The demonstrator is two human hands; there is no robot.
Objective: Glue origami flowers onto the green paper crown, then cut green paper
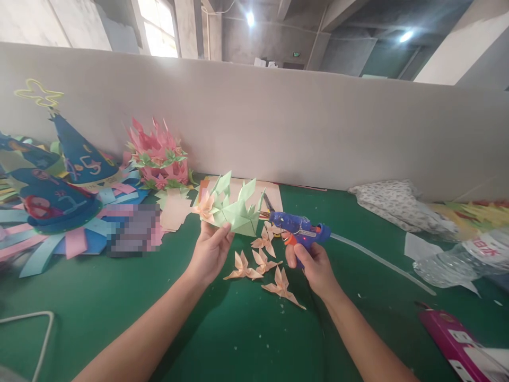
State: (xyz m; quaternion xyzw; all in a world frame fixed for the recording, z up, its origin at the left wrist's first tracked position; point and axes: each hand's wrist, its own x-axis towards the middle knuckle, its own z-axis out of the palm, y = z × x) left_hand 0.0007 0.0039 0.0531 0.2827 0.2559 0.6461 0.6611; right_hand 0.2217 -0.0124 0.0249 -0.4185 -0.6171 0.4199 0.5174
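Two bare forearms rise from the bottom edge over the green worktop, which is speckled with small paper scraps. At the far left a white cord loop lies near the edge, and behind it blue paper party hats stand on a spread of pastel paper strips. To their right, against the beige partition, sits a pink paper flower cluster with small green leaves. The left hand is closed on the lower edge of a green folded-paper piece, thumb on the front, holding it raised above the worktop in front of a sheet of pale card. A peach paper flower sits on the piece's left end. Below and just right of this, four loose peach origami flowers lie on the worktop between the two hands. The right hand is wrapped around the handle of a blue hot glue gun, which has an orange trigger. Its nozzle points left, close to the green piece's right edge; whether they touch cannot be told. A clear glue stick trails from the gun's back. Further right lie a patterned cloth, a crumpled clear plastic bag and, near the corner, a magenta box.
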